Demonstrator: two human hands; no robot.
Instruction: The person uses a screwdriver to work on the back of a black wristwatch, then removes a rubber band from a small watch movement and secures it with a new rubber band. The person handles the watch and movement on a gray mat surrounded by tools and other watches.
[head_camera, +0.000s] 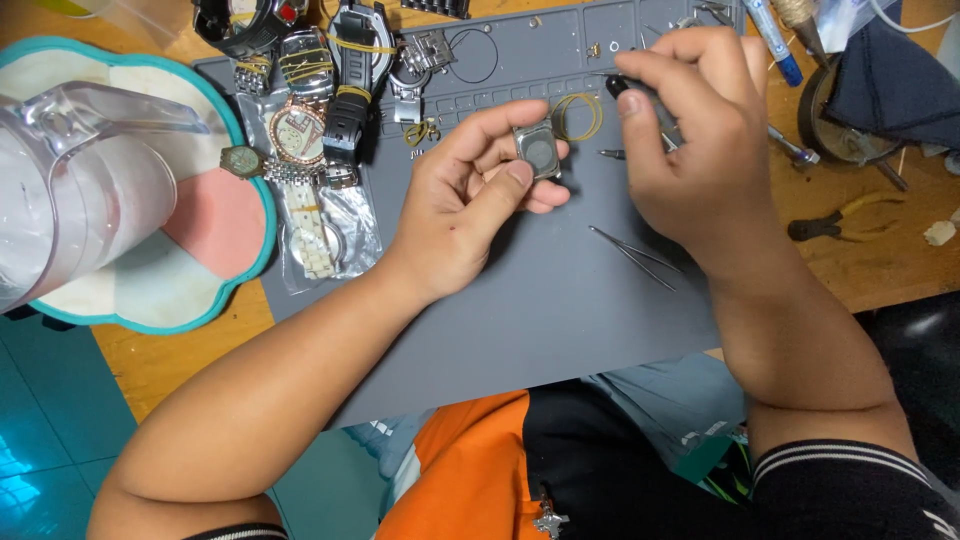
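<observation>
1. Left hand pinches square watch case between thumb and fingers, over grey mat centre;
2. Right hand closed on black-handled tool, tip near case; keep case steady, tool pressure light;
3. Tweezers lie right of centre; watches piled at mat's far-left corner.

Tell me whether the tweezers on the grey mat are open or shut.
Open: the tweezers lie loose on the grey mat, joined at one end and their two arms spread apart at the other.
</observation>
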